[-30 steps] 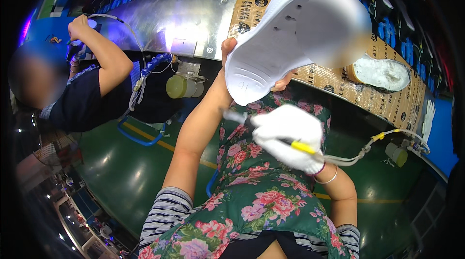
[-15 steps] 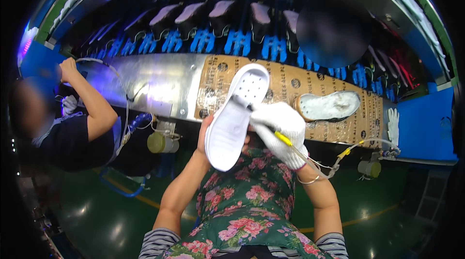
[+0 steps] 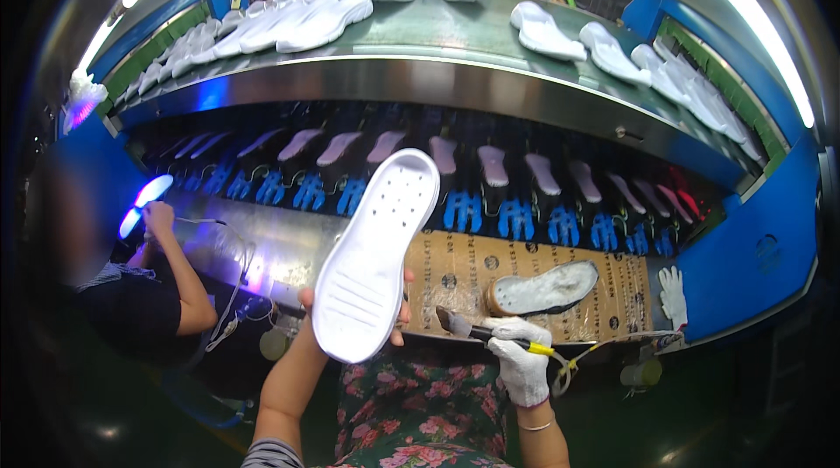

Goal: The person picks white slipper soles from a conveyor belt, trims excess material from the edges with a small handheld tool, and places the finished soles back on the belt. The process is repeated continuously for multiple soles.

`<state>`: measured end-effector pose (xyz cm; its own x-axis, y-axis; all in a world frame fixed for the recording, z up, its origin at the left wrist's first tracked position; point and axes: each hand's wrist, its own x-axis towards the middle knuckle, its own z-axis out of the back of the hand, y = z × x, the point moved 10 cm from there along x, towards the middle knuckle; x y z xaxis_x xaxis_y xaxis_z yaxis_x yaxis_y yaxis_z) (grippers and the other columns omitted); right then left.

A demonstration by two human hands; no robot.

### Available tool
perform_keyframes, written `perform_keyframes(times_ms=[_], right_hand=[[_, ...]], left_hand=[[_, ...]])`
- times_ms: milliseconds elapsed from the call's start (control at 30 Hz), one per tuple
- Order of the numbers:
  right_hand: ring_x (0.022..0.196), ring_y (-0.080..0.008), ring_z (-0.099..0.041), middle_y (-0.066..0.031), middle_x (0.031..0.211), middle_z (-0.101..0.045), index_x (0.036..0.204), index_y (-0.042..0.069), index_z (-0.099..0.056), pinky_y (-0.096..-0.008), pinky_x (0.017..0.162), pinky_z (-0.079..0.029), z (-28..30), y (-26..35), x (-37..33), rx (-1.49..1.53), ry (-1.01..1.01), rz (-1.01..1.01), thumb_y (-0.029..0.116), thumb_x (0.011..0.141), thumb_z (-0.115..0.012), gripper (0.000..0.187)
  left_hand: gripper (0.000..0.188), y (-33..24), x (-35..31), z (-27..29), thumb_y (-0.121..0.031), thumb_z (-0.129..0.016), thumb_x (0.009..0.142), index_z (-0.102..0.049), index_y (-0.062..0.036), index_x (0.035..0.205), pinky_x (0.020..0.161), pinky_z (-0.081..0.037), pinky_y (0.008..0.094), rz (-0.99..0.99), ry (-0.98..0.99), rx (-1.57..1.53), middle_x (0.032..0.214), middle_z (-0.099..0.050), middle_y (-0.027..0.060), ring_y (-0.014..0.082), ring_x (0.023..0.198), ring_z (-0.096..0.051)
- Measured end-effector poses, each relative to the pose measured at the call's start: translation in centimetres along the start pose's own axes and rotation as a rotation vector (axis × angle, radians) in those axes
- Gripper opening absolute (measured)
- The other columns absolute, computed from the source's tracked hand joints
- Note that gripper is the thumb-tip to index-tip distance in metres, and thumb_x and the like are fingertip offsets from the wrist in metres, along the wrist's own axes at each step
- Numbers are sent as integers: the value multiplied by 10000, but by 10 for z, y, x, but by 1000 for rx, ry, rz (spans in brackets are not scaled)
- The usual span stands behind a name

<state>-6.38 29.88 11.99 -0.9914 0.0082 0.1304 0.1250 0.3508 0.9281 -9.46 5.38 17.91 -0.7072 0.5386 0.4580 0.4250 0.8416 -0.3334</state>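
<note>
Dark green apron (image 3: 420,411), pink flower print, at 6 o'clock. Striped sleeve (image 3: 273,453), dark and pale bands, at 7 o'clock. White knit glove (image 3: 527,385) on right hand (image 3: 522,361), 5 o'clock; thin pale bracelet (image 3: 537,427) just below.

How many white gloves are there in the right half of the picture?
2: a worn glove on the right hand, which holds a brush, and a loose glove beside the blue panel. Dark areas may hide others.

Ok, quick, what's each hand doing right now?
Left hand: holding the white shoe sole, closed on its edges.
Right hand: gloved, closed, holding a brush.
</note>
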Motion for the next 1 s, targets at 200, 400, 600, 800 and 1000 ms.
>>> perform_keyframes(times_ms=[200,400,600,800,1000], right_hand=[[1001,-177,-734,-146,1074,-789,1020,-33,-801,-309,941,-569,4,-52,-15,14,-28,-233,-54,854,-785,168],[971,-139,-723,-90,1066,-789,1078,-41,-791,-274,915,-568,-19,-80,-11,-97,52,-245,-3,891,-797,191],[924,-141,-718,-74,984,-783,1018,-47,-793,-285,859,-574,7,-83,-8,-93,-25,-229,10,875,-802,154],[952,-128,-716,-74,1052,-788,1083,-32,-794,-272,894,-563,-5,-99,-10,-117,44,-232,13,890,-804,198],[949,-128,-715,-70,1049,-783,1096,-31,-789,-272,884,-568,-6,-123,-17,-4,18,-351,31,899,-810,208]], left_hand=[[1143,-53,185,-46,-781,-584,899,-201,4,1637,1009,-568,631,-39,225,-69,1549,-320,390,566,1290,-532],[914,-80,282,-8,-574,-430,1072,-128,103,1607,1273,-307,555,-212,-279,26,1625,-168,417,532,1501,-304],[874,-131,274,-28,-286,-774,937,-303,22,1606,1149,-450,506,-693,-516,1458,1518,-448,306,416,1391,-498],[1330,-152,354,-38,-424,-913,695,-108,-11,1671,1140,-448,491,-426,-505,2343,1464,-525,368,476,1350,-548],[1260,-203,364,17,-313,-853,713,-98,-4,1673,1174,-422,485,-342,-654,2043,1517,-465,370,460,1411,-490]])
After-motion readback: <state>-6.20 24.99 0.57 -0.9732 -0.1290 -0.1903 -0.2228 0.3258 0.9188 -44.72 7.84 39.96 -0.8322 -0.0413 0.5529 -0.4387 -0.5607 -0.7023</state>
